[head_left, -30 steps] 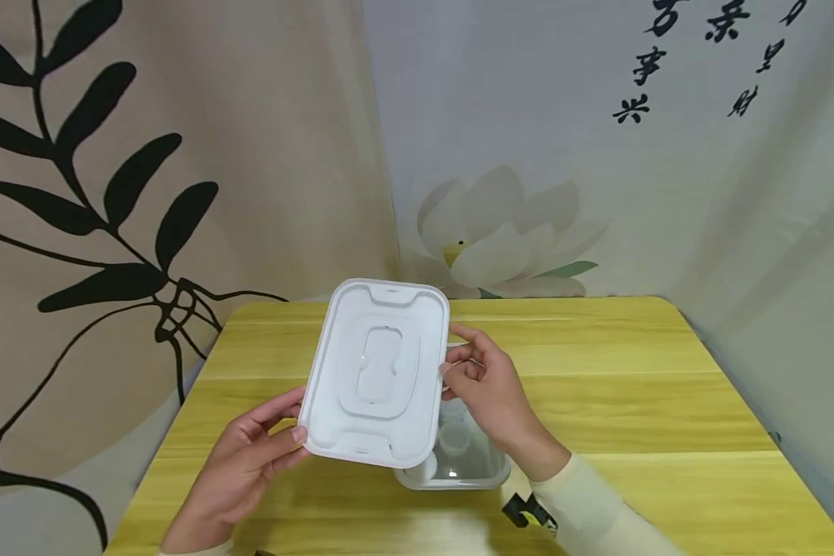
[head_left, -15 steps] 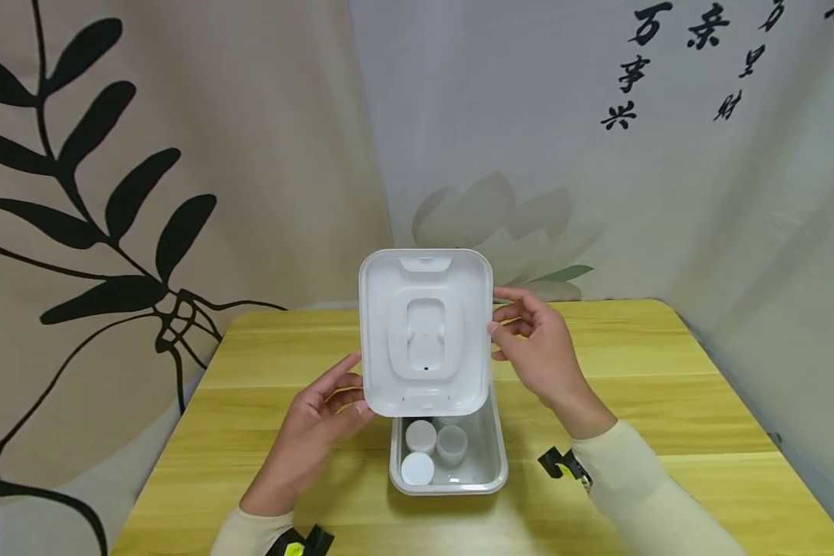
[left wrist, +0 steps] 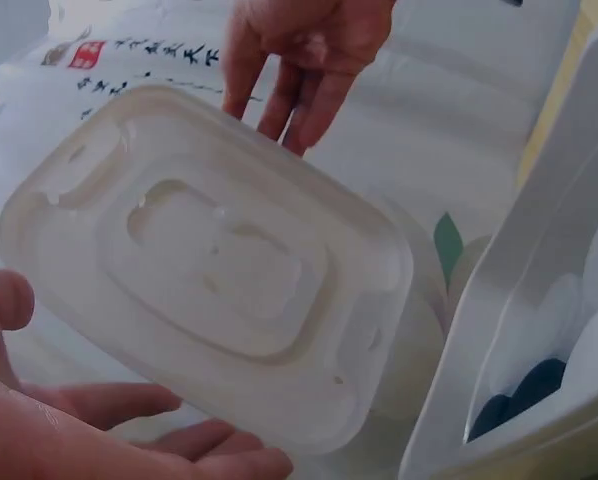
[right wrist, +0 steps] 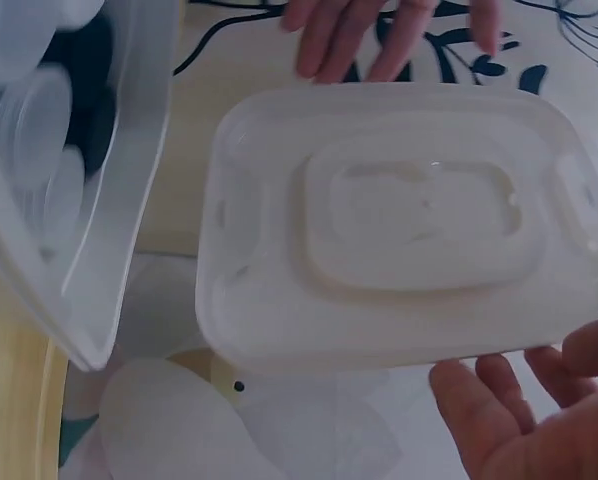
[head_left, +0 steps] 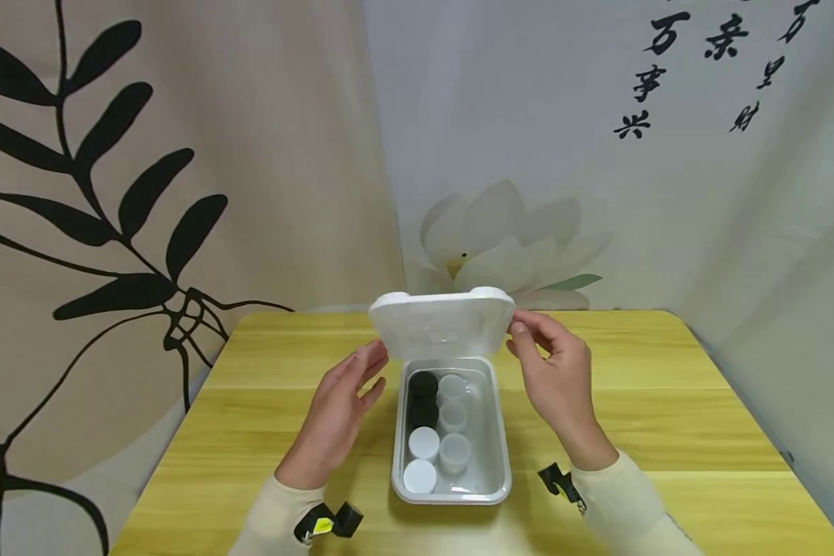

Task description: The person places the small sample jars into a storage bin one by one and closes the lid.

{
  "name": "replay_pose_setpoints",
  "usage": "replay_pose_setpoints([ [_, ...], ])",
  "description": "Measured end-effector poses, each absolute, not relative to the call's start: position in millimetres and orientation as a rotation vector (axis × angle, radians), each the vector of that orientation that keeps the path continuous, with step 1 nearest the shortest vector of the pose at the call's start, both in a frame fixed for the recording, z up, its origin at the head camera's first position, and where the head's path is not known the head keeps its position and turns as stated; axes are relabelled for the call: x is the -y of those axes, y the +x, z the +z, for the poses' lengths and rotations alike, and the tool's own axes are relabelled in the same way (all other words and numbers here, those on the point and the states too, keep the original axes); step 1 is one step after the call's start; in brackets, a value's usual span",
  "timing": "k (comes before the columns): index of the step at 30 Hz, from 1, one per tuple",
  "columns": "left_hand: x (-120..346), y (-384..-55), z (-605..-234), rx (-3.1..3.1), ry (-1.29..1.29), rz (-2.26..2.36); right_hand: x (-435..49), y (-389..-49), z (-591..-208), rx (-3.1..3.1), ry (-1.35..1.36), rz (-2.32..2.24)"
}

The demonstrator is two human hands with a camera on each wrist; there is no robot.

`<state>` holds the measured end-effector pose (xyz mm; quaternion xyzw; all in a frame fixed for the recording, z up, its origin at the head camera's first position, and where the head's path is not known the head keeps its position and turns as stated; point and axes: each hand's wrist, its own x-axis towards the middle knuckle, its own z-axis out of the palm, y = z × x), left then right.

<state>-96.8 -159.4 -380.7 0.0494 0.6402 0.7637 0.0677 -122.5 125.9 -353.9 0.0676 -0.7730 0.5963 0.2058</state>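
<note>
A white rectangular plastic lid (head_left: 445, 324) is tilted up over the far end of a white plastic box (head_left: 489, 463). At the lid's right edge, my right hand (head_left: 556, 374) pinches it between thumb and fingers. My left hand (head_left: 333, 413) is at the lid's left edge with fingers stretched out and thumb apart; whether it touches cannot be made out. Inside the box, black round caps (head_left: 424, 413), white round caps (head_left: 422, 463) and translucent round caps (head_left: 454, 452) stand in two columns on the left. The lid's recessed face fills the left wrist view (left wrist: 214, 260).
The box stands on a yellow wood-grain table (head_left: 632, 432). Behind the table hang a beige curtain with dark leaves (head_left: 139, 293) and a pale curtain with a flower and writing (head_left: 500, 224). Black straps with small mounts (head_left: 327, 521) sit on both wrists.
The lid has moved right and back from over the box and tipped from upright to steeply slanted, uncovering the caps. Both hands moved with it; the left fingers have come away from their hold.
</note>
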Motion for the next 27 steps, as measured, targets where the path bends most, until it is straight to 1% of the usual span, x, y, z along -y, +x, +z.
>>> replay_pose_setpoints([
  [5,162.7,-94.6,-381.7,-1.946,0.226,2.252,-125.9,-100.8,-362.0,2.143,0.123,1.746],
  [9,168.0,-93.7,-386.6,-1.962,0.326,2.192,-128.5,-90.8,-368.5,2.171,0.132,1.832],
  [20,193.6,-86.9,-416.5,-2.035,0.578,1.892,-139.6,-68.2,-398.0,2.282,0.317,1.916],
  [27,199.8,-84.9,-437.4,-2.051,0.653,1.765,-133.5,-56.8,-421.7,2.345,0.203,1.979],
])
